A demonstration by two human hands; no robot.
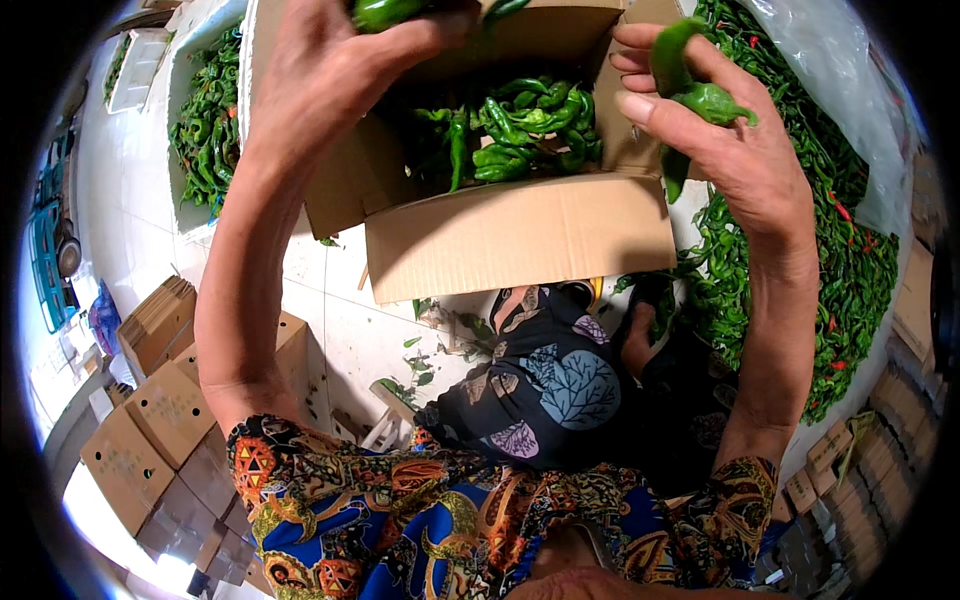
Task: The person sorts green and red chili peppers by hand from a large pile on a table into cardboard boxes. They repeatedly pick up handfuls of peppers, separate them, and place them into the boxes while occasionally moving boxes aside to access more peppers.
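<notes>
At the top edge, partly cut off, my left hand [346,64] is closed around a green pepper [386,12]. Another pepper tip [504,9] shows beyond its fingers. My right hand [739,150] holds a few green peppers [709,103] between thumb and fingers, over the right side of an open cardboard box [517,232]. Inside that box, between my hands, lie several loose green peppers [506,124]. Its near flap folds out towards my knees.
A large heap of green peppers with some red ones [817,300] lies on the right, partly under clear plastic sheeting [832,82]. A white foam box of peppers [180,180] stands left. Cardboard boxes [127,465] are stacked lower left. Leaf scraps [420,371] litter the tiled floor.
</notes>
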